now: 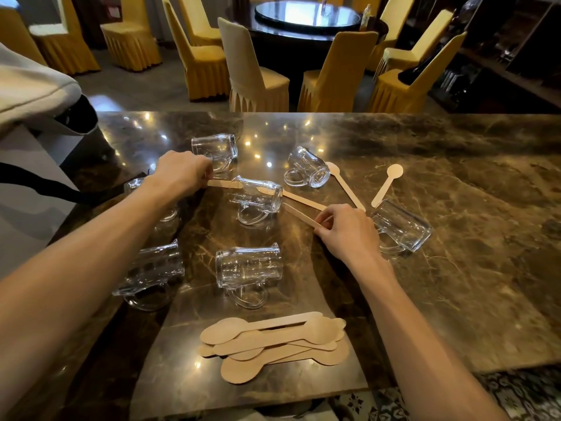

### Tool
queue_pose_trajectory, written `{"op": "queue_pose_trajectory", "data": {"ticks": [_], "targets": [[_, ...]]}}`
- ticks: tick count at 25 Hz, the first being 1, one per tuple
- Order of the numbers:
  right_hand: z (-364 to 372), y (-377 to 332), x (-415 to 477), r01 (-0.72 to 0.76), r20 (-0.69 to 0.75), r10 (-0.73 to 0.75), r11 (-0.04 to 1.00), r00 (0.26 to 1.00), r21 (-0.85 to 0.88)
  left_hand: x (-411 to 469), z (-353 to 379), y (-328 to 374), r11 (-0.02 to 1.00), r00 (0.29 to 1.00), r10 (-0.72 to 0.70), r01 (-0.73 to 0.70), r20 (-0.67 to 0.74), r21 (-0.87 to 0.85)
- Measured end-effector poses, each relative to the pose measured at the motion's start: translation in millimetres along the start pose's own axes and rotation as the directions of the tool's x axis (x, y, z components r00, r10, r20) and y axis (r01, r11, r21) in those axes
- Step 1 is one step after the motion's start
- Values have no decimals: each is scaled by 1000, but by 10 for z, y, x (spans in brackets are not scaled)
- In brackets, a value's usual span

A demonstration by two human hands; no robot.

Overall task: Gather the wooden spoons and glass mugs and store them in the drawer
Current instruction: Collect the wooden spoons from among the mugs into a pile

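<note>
Mugs [254,194] lie sideways, seemingly empty; each hand [346,230] [182,171] pinches a wooden spoon [300,214].

Pale wooden spoons [273,341], brown-veined marble table [455,238]

A restaurant or banquet dining room: beyond a polished brown marble counter [425,183], a dark round dining table [306,28] topped with a glass turntable [306,13] stands ringed by chairs in pleated yellow covers [206,65], with one in beige [252,74]. More covered chairs line the far left, and dark wooden shelving [516,50] runs along the right wall.
</note>
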State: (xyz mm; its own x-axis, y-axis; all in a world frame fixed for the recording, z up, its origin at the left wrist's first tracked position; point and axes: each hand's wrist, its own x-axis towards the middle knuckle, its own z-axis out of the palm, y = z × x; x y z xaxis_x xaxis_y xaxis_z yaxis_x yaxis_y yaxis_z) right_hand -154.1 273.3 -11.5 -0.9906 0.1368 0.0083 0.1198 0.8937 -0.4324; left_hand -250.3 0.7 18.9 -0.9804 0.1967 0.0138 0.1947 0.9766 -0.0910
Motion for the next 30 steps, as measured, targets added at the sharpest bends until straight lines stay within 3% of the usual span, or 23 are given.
{"op": "queue_pose_trajectory", "data": {"ticks": [7,14,22,30], "targets": [[-140,-64,-114,78,-98,-72,995,993,66,-59,-31,-51,969,988,-13,-26,-154,-247],[-332,-147,-308,142,-232,-136,990,963,7,-234,-284,109,892,926,34,-198,-377,-405],[-509,-272,-579,324,-219,-294,939,930,112,-682,-655,355,796,922,148,-326,-357,-511],[-566,-315,-890,487,-171,-470,869,866,82,-1198,-761,563,705,924,238,-376,-300,-601]]}}
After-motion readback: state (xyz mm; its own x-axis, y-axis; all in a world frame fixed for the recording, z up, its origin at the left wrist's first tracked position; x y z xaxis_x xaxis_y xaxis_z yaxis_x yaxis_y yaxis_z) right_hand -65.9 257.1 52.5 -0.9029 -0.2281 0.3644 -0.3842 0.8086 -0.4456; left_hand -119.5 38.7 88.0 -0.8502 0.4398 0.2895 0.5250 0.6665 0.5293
